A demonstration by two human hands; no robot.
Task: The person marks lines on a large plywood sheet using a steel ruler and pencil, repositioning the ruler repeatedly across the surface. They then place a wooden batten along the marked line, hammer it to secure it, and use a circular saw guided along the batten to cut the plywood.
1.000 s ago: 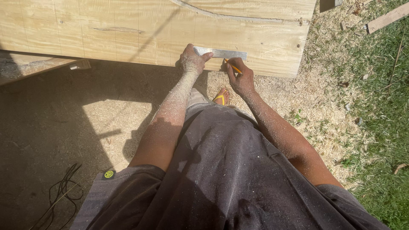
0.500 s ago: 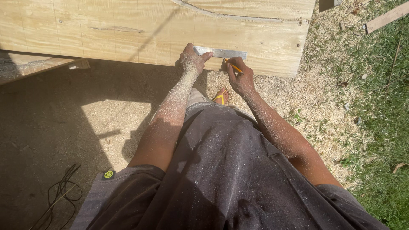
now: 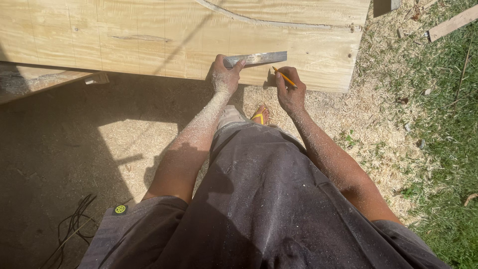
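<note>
The metal square (image 3: 256,59) lay flat on the plywood sheet (image 3: 149,35), near its lower edge and toward its right end, its blade running left to right. The left hand (image 3: 224,77) pressed down on the square's left end, fingers spread over the metal, thumb at the sheet's edge. Just right of it the right hand (image 3: 289,89) was closed around a yellow pencil (image 3: 285,77), the tip pointing up-left toward the underside of the blade. The two hands were near each other but apart.

Both forearms were dusted with sawdust, as was the dark apron (image 3: 269,199) below them. A small round yellow-green badge (image 3: 120,209) sat on the sleeve at the lower left. A foot in a yellow sandal (image 3: 260,116) showed between the arms, on sawdust-covered ground. A curved pencil line (image 3: 259,21) crossed the sheet's upper part. Black cable (image 3: 69,231) lay in shadow at the lower left; grass (image 3: 448,124) and a loose plank (image 3: 450,22) were on the right.

Compared with a second before, the right hand had risen closer to the blade and the pencil had come up to the sheet; the left hand kept its hold on the square
</note>
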